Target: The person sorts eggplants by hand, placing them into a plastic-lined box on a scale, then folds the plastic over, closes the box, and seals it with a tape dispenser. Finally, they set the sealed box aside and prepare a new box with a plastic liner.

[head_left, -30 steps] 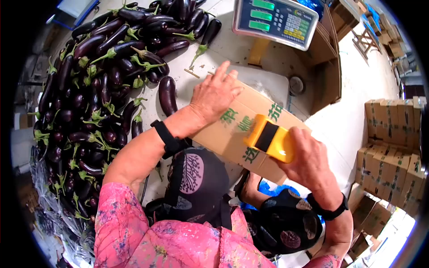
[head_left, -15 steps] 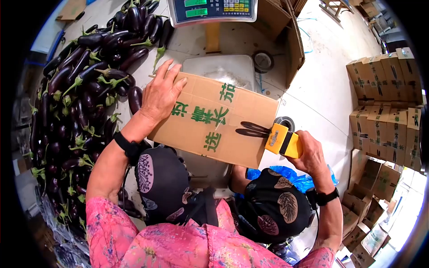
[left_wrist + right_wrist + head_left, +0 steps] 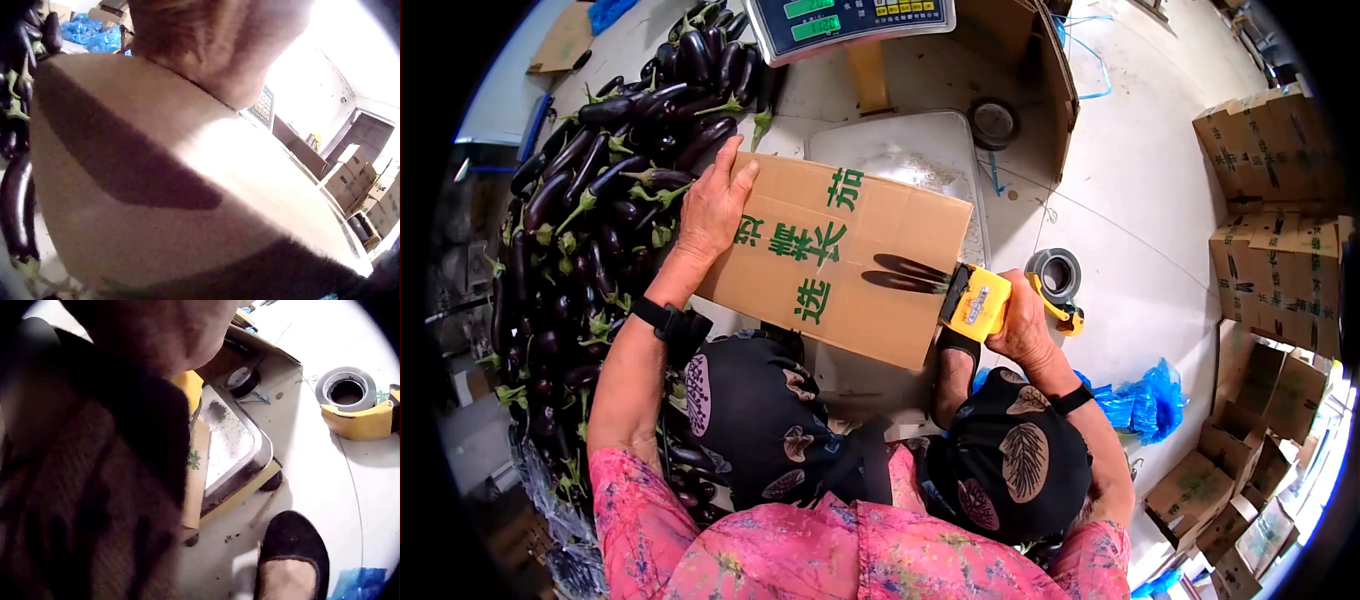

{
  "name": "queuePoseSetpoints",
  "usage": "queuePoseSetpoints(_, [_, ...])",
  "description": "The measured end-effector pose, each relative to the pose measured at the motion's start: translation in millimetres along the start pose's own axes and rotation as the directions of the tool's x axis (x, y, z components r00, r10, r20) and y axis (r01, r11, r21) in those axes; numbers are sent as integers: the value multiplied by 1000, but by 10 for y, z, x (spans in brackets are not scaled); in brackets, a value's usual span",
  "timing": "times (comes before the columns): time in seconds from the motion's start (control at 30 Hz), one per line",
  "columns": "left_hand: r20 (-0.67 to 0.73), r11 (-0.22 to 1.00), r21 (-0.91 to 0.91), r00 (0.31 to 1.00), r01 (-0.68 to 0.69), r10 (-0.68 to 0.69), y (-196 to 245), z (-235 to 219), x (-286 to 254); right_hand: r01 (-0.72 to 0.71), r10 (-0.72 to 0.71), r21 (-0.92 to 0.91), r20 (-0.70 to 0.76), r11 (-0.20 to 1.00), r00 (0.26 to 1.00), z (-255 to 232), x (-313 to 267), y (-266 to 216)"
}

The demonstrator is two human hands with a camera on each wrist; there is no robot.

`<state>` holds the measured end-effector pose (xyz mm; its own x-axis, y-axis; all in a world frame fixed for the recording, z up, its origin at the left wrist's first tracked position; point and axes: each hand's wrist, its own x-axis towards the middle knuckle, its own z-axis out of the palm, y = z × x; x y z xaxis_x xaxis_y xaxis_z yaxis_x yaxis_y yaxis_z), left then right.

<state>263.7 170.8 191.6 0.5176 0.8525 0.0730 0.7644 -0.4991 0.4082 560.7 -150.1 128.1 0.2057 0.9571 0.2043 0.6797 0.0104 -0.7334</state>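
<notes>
A flat cardboard box [image 3: 825,265] with green characters and a printed pair of eggplants lies in front of the person in the head view. My left hand [image 3: 715,205] holds its left end, thumb over the edge of the printed face. In the left wrist view that hand [image 3: 219,50] sits at the box's top edge, its fingers out of sight. My right hand [image 3: 1025,325] grips a yellow boxy handheld tool [image 3: 982,303], whose dark front end meets the box's right edge beside the eggplant print. The right wrist view shows only a sliver of the tool [image 3: 189,387].
Eggplants [image 3: 590,230] are heaped on the left. The scale platform [image 3: 910,130] lies behind the box, its display [image 3: 840,25] above. A yellow tape dispenser [image 3: 1060,290], a tape roll [image 3: 994,123] and blue plastic [image 3: 1145,400] are on the floor. Cartons [image 3: 1280,250] stand at right.
The yellow tool has come from over the box's printed face to its right edge. The box and both hands have shifted left. The tape dispenser now shows beside the right hand.
</notes>
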Motion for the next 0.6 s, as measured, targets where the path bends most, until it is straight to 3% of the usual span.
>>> queuePoseSetpoints(0.13, [58, 999, -36, 998, 18, -16, 43, -34, 64, -10, 10, -79, -7, 997, 1000, -3, -94, 154])
queuePoseSetpoints(0.23, [64, 999, -42, 998, 18, -15, 15, -27, 47, -111, 118, -207, 21, 972, 993, 19, -499, 470])
queuePoseSetpoints(0.3, [86, 998, -38, 995, 51, -48, 45, -50, 37, -236, 278, -313, 95, 920, 956, -67, -862, 653])
queuePoseSetpoints(0.43, [63, 997, -76, 998, 8, -4, 27, -13, 37, -259, 388, -527, 148, 810, 910, -317, -880, 372])
queuePoseSetpoints(0.47, [59, 996, -86, 998, 4, 1, 29, -13, 44, -224, 374, -582, 150, 782, 915, -376, -714, 193])
queuePoseSetpoints(0.57, [40, 996, -88, 999, -8, 11, 19, -32, 32, -206, 520, -757, 199, 620, 831, -398, -239, -124])
queuePoseSetpoints(0.6, [37, 996, -87, 999, -13, 16, 13, -22, 33, -196, 496, -756, 190, 625, 847, -376, -94, -227])
